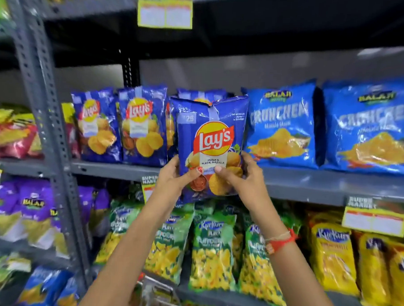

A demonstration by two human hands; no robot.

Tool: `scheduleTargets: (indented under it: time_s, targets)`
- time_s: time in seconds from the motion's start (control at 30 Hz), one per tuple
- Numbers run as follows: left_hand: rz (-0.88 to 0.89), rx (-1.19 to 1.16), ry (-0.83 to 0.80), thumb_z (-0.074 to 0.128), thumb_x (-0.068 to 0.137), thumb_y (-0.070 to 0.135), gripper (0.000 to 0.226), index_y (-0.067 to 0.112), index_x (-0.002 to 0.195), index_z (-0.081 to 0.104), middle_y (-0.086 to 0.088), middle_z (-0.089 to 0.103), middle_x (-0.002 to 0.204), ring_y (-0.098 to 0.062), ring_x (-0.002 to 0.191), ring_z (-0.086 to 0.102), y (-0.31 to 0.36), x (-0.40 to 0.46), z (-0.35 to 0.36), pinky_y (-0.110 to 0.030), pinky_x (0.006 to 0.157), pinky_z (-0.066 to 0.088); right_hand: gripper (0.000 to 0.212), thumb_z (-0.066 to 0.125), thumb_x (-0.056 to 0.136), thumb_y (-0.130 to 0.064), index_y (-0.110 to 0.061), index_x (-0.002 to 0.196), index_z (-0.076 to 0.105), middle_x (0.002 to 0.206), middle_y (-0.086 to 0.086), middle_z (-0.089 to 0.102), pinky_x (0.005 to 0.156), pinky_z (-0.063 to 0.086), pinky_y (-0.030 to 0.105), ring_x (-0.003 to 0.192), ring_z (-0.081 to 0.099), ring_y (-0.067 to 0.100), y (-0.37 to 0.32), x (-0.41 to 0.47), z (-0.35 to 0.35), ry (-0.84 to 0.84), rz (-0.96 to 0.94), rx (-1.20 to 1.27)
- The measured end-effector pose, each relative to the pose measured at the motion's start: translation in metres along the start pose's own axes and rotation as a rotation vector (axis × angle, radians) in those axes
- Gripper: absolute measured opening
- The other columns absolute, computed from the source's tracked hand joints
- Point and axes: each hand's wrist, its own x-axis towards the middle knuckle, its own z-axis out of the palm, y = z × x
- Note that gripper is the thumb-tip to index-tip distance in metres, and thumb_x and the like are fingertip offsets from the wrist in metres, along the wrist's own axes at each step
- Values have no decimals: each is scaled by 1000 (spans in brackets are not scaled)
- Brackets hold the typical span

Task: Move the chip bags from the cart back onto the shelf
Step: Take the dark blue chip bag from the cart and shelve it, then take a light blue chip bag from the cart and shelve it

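A blue Lay's chip bag (211, 139) is held upright in front of the grey middle shelf (310, 183). My left hand (174, 177) grips its lower left corner and my right hand (244, 177) grips its lower right, thumbs on the front. The bag's bottom hangs below the shelf's front edge. Two matching Lay's bags (119, 123) stand on the shelf to its left, and more of the same sit right behind it. The cart's wire rim (160, 289) shows at the bottom between my forearms; its contents are blurred.
Light blue Balaji Crunchem bags (283, 126) fill the shelf to the right. Green Kurkure bags (213, 250) and yellow ones (333, 255) stand on the shelf below. A grey perforated upright (47, 123) stands at the left. Yellow price tags (374, 220) hang from the shelf edges.
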Motion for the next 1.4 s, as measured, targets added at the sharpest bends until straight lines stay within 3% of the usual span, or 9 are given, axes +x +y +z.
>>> scheduleTargets:
  time_s: [0.17, 0.33, 0.53, 0.7, 0.83, 1.07, 1.2, 1.3, 1.4]
  targets:
    - [29, 54, 87, 63, 80, 8, 27, 12, 106, 62, -15, 69, 109, -33, 103, 64, 10, 48, -4, -50, 93, 50, 63, 77, 69, -33, -15, 123, 49, 120, 8, 65, 92, 54, 42, 106, 64, 21, -7, 55, 15, 43, -38, -65]
    - [20, 104, 181, 65, 79, 8, 27, 10, 106, 61, -20, 65, 115, -34, 104, 64, 5, 76, -1, -56, 95, 49, 65, 73, 74, -32, -14, 129, 43, 123, 6, 59, 94, 50, 37, 109, 59, 23, 1, 86, 25, 100, -1, -157]
    - [65, 192, 363, 67, 77, 4, 74, 7, 139, 28, -14, 52, 133, -17, 109, 54, -6, 72, 12, -36, 100, 45, 69, 73, 76, -27, -10, 133, 39, 124, 9, 58, 91, 47, 30, 112, 57, 22, 8, 81, 20, 95, -15, -212]
    - [295, 246, 521, 66, 80, 13, 65, 14, 136, 34, -10, 50, 135, -15, 117, 51, -13, 35, 24, -28, 101, 43, 63, 72, 77, -26, -14, 131, 41, 118, -2, 52, 96, 42, 25, 112, 51, 14, 1, 39, 11, 206, -208, -228]
    - [410, 246, 571, 63, 82, 12, 46, 15, 123, 44, -4, 60, 104, -16, 89, 59, -37, -15, 33, -23, 79, 48, 52, 70, 79, -22, -16, 125, 47, 110, 0, 57, 81, 49, 16, 96, 56, 8, 10, -15, 1, 216, -167, -103]
    - [117, 264, 516, 59, 84, 5, 33, 20, 111, 50, 6, 58, 94, 0, 80, 57, -133, -126, 41, -15, 75, 46, 39, 68, 79, -17, -22, 113, 50, 100, 2, 59, 74, 50, 18, 86, 56, 10, 94, -110, -14, 150, 125, -39]
    - [-202, 295, 465, 60, 82, 9, 29, 27, 105, 56, 0, 62, 101, -10, 94, 58, -217, -201, 34, -24, 81, 46, 35, 67, 79, -6, -17, 110, 54, 92, -6, 60, 72, 48, 13, 81, 58, -2, 179, -186, -22, 111, 441, -69]
    - [-478, 269, 489, 58, 82, 1, 29, 10, 109, 57, 13, 60, 98, 12, 86, 55, -283, -264, 26, -8, 80, 43, 33, 64, 78, 3, -8, 108, 56, 89, -2, 62, 68, 51, 12, 74, 64, -6, 256, -241, -32, 98, 766, -112]
    - [-788, 282, 430, 59, 83, 5, 28, -4, 109, 53, -7, 56, 95, 5, 75, 53, -346, -331, 11, -5, 70, 43, 36, 60, 84, -8, -3, 119, 53, 111, 18, 62, 73, 55, 21, 81, 68, 13, 330, -333, -55, -11, 1077, -295]
